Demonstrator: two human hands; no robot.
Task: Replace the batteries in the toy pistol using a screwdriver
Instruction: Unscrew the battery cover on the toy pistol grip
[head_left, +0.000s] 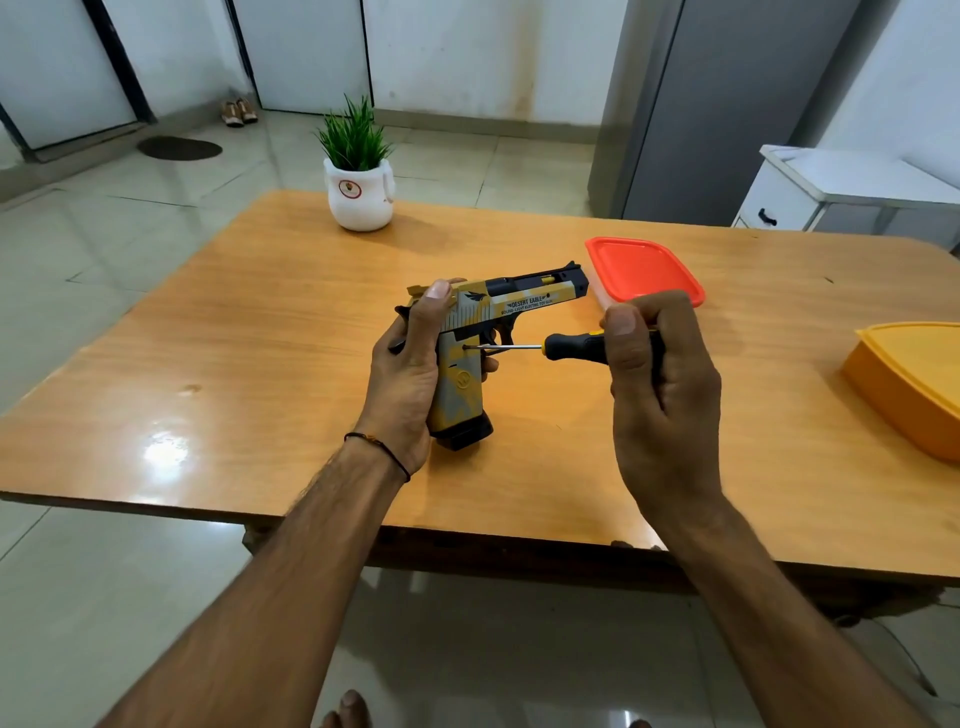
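Toy pistol (519, 300) in left grip (404, 375)

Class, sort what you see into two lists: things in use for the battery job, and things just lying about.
In use: toy pistol, held by the left hand; screwdriver, held by the right hand, tip at the pistol's grip.
Lying about: potted plant; orange-lidded container; yellow container, all on the wooden table.

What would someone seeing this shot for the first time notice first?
Over the middle of the table, the left hand grips a yellow-and-grey toy pistol while the right hand holds a black-handled screwdriver, tip at the pistol's grip. Then the orange-red box lid behind them and the potted plant at the far edge.
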